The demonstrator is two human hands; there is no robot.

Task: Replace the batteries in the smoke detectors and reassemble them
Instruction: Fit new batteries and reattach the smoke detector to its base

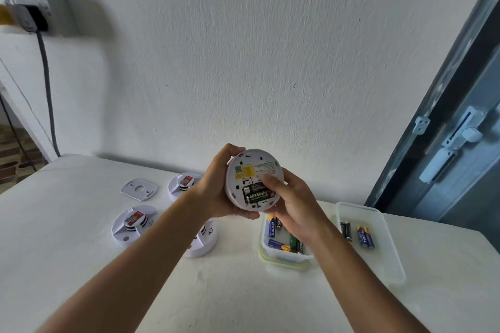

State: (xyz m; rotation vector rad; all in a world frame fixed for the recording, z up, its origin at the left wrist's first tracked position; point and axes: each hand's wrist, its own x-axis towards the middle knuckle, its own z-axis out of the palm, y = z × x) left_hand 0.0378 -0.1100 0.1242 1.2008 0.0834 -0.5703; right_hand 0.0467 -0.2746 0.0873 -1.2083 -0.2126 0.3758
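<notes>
I hold a round white smoke detector up above the table, its back facing me. My left hand grips its left rim and underside. Two black batteries sit side by side in its open compartment. My right hand is at the detector's right side, its thumb pressing on the right end of the batteries and its fingers curled behind the rim. A yellow label lies above the compartment.
Three more white detectors lie on the white table: one at the back, one on the left, one under my left forearm. A mounting plate lies beside them. Two clear tubs hold loose batteries. A door stands on the right.
</notes>
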